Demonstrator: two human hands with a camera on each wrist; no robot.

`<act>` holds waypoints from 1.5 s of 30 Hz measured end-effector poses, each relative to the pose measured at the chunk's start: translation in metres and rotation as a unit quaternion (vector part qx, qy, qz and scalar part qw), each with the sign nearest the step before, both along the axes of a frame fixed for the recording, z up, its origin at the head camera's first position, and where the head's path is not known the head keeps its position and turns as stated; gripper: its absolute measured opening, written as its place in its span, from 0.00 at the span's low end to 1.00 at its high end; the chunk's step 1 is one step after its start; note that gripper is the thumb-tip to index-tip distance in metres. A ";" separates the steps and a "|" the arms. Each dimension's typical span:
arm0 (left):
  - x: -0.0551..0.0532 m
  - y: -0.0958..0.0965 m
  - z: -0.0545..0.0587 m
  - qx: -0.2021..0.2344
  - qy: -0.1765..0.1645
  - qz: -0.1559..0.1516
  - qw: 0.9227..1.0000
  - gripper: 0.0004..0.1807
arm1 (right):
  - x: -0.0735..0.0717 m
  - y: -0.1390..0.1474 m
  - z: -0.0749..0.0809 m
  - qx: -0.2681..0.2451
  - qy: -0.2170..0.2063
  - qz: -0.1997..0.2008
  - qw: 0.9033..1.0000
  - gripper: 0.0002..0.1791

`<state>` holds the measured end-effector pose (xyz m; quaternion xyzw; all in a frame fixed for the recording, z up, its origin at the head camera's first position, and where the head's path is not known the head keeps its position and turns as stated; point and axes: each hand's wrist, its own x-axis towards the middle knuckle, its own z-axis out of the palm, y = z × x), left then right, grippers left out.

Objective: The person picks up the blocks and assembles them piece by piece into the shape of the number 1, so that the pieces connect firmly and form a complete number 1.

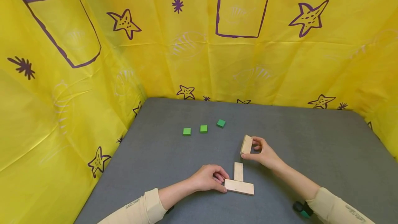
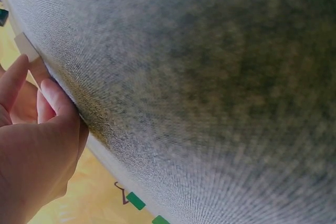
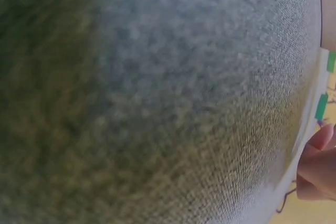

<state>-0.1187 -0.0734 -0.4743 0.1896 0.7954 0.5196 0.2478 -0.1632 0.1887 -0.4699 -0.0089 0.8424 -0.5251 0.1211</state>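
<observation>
Though apart, one block in right fingers' grip, another block in left fingers'.

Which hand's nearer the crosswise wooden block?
Left. The left hand pinches the left end of the crosswise wooden block; the right hand is farther off, beyond it, holding another block.

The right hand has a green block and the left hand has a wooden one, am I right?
Not quite: the right hand holds a wooden block, not a green one, as the head view shows. The left hand does hold another wooden block.
</observation>
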 end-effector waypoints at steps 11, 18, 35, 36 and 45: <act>-0.001 0.000 0.001 -0.006 0.002 -0.003 1.000 0.17 | -0.001 -0.011 -0.005 0.044 0.017 0.012 0.999 0.53; -0.001 0.000 0.001 -0.005 0.000 -0.004 1.000 0.17 | -0.001 -0.015 -0.007 0.085 0.048 0.024 0.995 0.52; -0.002 0.000 0.000 -0.002 0.001 -0.007 1.000 0.16 | -0.002 -0.016 -0.012 0.136 0.102 0.051 0.984 0.52; -0.002 0.000 0.000 -0.001 0.002 -0.007 1.000 0.16 | -0.002 -0.016 -0.012 0.134 0.102 0.053 0.984 0.52; -0.001 0.000 0.001 0.001 0.000 -0.006 1.000 0.16 | -0.003 -0.014 -0.012 0.138 0.113 0.074 0.981 0.51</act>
